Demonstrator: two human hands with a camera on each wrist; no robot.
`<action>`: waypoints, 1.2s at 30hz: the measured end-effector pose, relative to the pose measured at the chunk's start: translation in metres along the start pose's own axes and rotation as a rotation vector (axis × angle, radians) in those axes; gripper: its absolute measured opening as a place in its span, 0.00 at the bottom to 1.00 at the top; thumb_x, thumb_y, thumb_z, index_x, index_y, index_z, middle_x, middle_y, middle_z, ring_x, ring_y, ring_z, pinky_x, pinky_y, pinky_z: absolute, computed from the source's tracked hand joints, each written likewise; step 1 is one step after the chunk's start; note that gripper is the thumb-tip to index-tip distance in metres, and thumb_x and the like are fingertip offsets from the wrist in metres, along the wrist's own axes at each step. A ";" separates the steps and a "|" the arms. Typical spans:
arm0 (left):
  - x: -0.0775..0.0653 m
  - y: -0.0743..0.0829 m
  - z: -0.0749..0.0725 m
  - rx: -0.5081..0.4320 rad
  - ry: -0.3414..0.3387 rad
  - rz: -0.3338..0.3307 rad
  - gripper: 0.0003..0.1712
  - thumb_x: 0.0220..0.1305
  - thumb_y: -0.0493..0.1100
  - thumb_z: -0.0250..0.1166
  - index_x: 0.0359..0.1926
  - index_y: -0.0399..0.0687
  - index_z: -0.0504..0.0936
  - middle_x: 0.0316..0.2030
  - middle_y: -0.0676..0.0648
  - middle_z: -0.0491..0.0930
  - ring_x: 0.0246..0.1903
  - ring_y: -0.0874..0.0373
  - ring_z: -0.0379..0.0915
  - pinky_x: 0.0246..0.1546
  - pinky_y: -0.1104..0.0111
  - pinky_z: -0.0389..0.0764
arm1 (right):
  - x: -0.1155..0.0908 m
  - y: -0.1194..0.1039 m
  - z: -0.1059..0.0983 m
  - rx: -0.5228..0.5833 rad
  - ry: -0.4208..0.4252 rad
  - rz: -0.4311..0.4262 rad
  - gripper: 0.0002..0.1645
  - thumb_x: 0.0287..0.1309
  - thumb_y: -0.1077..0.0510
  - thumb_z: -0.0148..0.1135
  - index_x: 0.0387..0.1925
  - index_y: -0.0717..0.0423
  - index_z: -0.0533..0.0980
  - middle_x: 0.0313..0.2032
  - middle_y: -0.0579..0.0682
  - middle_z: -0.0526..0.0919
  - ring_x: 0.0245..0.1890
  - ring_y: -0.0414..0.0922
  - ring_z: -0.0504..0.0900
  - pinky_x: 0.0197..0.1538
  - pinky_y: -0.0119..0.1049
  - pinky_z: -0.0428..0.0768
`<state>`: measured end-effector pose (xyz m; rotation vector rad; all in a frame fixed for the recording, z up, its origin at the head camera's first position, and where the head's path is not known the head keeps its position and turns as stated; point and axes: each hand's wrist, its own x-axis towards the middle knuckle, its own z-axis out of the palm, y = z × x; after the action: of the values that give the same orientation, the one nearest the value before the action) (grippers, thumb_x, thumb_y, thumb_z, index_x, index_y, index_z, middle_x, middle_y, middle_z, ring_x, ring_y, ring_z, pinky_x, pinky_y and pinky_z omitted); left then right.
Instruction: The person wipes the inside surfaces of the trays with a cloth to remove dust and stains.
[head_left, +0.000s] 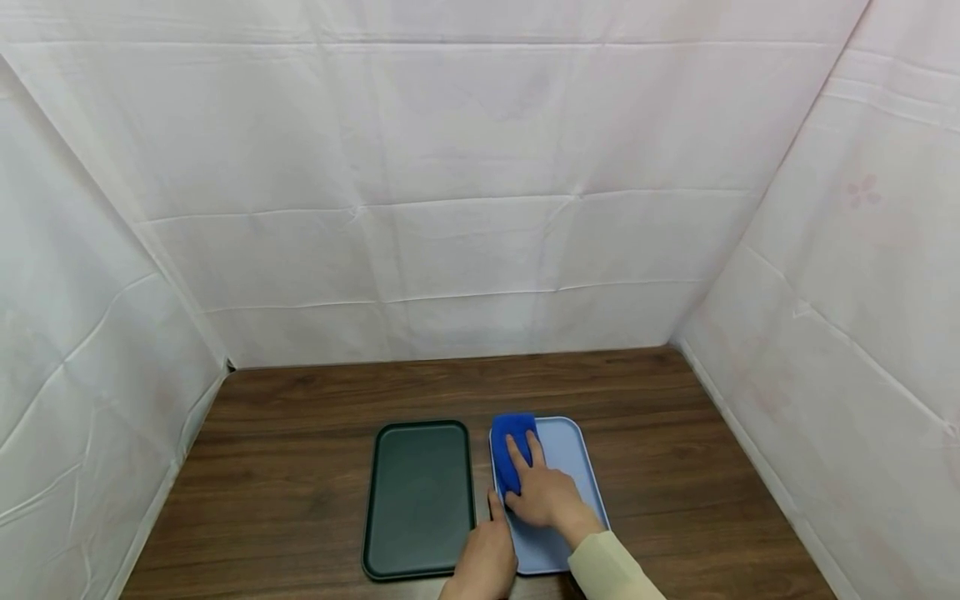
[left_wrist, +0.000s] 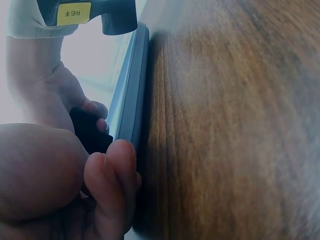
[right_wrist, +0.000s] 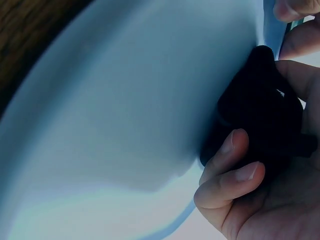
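Observation:
A blue cloth (head_left: pixel 504 454) lies folded along the left side of a light blue tray (head_left: pixel 558 450). On it presses my right hand (head_left: pixel 546 493), index and middle fingers spread forward, the thumb by the cloth's near edge. In the right wrist view the cloth (right_wrist: pixel 255 105) looks almost black and bunches against the palm, with two curled fingers (right_wrist: pixel 232 177) against it. My left hand (head_left: pixel 489 554) holds the light blue tray's left edge, one finger pointing along the rim. Its other fingers (left_wrist: pixel 117 175) curl at the tray's side in the left wrist view; the exact grip is partly hidden.
A dark green tray (head_left: pixel 422 500) lies flat just left of the light blue one, with a narrow gap between. Both stand on a brown wooden table (head_left: pixel 300 433). White cloth walls (head_left: pixel 465 250) enclose the back and both sides.

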<state>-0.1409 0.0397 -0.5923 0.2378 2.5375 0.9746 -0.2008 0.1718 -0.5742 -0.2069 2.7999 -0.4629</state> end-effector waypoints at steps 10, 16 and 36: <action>-0.002 0.001 0.000 -0.029 0.006 -0.004 0.44 0.61 0.25 0.61 0.76 0.20 0.53 0.15 0.41 0.74 0.13 0.48 0.73 0.17 0.56 0.77 | -0.004 -0.002 0.005 -0.008 -0.012 -0.009 0.52 0.67 0.43 0.65 0.83 0.43 0.50 0.82 0.62 0.46 0.24 0.50 0.78 0.27 0.47 0.76; -0.004 0.000 -0.001 -0.033 0.028 0.023 0.42 0.62 0.24 0.60 0.75 0.18 0.54 0.16 0.39 0.75 0.15 0.47 0.75 0.19 0.55 0.79 | -0.010 -0.003 0.004 0.014 -0.008 -0.037 0.52 0.67 0.43 0.65 0.83 0.44 0.50 0.82 0.63 0.46 0.21 0.48 0.76 0.24 0.45 0.74; 0.001 -0.004 0.001 -0.060 0.028 0.045 0.43 0.63 0.26 0.59 0.75 0.18 0.51 0.23 0.35 0.79 0.21 0.45 0.80 0.24 0.53 0.81 | -0.030 0.004 0.012 0.031 -0.032 -0.092 0.54 0.65 0.46 0.67 0.84 0.43 0.49 0.82 0.63 0.45 0.19 0.43 0.75 0.23 0.40 0.71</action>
<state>-0.1410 0.0380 -0.5960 0.2664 2.5332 1.0762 -0.1687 0.1775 -0.5782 -0.3349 2.7582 -0.5196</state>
